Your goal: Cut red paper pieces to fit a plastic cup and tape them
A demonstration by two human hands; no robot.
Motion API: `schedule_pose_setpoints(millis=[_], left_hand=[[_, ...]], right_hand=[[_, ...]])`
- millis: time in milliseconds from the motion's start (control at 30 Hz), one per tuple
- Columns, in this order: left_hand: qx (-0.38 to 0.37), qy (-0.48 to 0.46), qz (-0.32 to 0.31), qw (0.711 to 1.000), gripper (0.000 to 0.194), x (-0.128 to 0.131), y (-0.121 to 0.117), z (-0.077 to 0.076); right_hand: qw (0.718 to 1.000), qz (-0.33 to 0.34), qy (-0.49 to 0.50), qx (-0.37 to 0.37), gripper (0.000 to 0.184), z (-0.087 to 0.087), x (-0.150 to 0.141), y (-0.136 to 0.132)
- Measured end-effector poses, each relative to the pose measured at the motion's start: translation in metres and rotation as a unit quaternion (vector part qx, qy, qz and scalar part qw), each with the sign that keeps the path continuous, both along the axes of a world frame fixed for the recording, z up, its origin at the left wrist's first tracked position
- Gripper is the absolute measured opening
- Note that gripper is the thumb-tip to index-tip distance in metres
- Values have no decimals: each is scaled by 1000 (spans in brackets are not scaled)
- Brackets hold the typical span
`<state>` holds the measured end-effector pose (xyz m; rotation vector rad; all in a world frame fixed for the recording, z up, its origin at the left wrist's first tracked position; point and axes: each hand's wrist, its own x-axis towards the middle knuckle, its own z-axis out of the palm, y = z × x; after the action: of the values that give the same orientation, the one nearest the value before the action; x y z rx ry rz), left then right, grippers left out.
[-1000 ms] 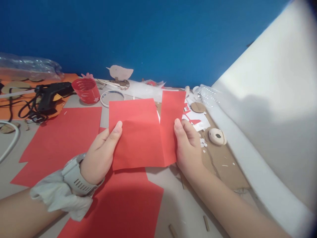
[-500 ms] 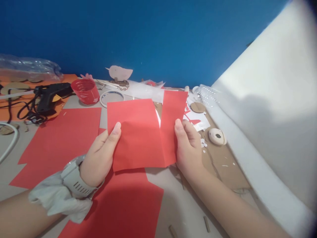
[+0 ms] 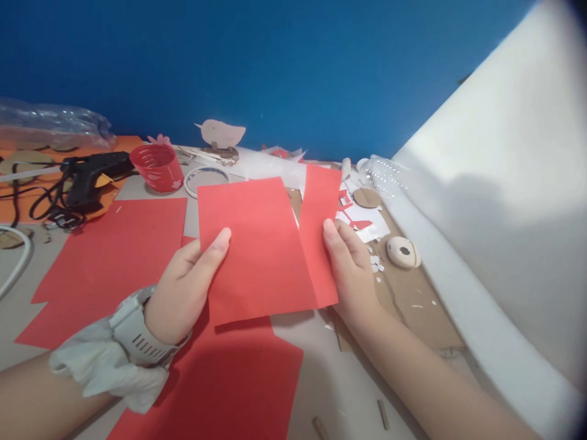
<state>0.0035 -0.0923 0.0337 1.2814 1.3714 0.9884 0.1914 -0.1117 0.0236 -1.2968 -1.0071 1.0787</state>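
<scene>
Both my hands hold up one red paper sheet [image 3: 261,244] above the table. The sheet is split from its top edge into a wide left part and a narrow right strip [image 3: 321,214], still joined at the bottom. My left hand [image 3: 186,287] pinches the left edge, thumb on the front. My right hand [image 3: 351,269] grips the strip's right edge in the same way. A grey watch [image 3: 137,330] sits on my left wrist, with a crumpled white sleeve behind it.
Larger red paper sheets [image 3: 114,250] lie flat under my hands. A black glue gun [image 3: 89,174], a red cup [image 3: 158,166] and a white ring [image 3: 206,180] sit at the back left. Paper scraps [image 3: 362,220] and a tape roll [image 3: 402,252] lie right. A white board [image 3: 495,201] leans at the right.
The held sheet has tilted slightly, its lower right corner now lower and further right. My left thumb has slid a little up the paper.
</scene>
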Motion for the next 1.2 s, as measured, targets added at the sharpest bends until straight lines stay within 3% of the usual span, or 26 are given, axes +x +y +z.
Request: schedule_pose_setpoints(millis=[167,300,433,567,700,933,1200], left_hand=[[-8,-20,-6,1000,31,4,0,4],[-5,-64,-63,996,29,4,-1,2],[24,-22,-69,997,25,0,0,-5],[46,-2,-48,998,29,-3,1,-12],[61,19,-65,996,29,-3,1,-12],[85,100,-57,990,30,-6,3,-10],[76,131,-44,987,35,-4,4,-7]], right_hand=[[996,57,54,-32,18,3,-1,1],[996,48,68,-43,21,5,-2,1],[995,60,54,-60,26,8,-2,1],[998,58,16,-25,27,2,-1,2],[998,55,-37,22,26,-5,0,4],[997,6,-72,37,13,-6,-1,4],[991,-64,-114,36,29,-8,2,5]])
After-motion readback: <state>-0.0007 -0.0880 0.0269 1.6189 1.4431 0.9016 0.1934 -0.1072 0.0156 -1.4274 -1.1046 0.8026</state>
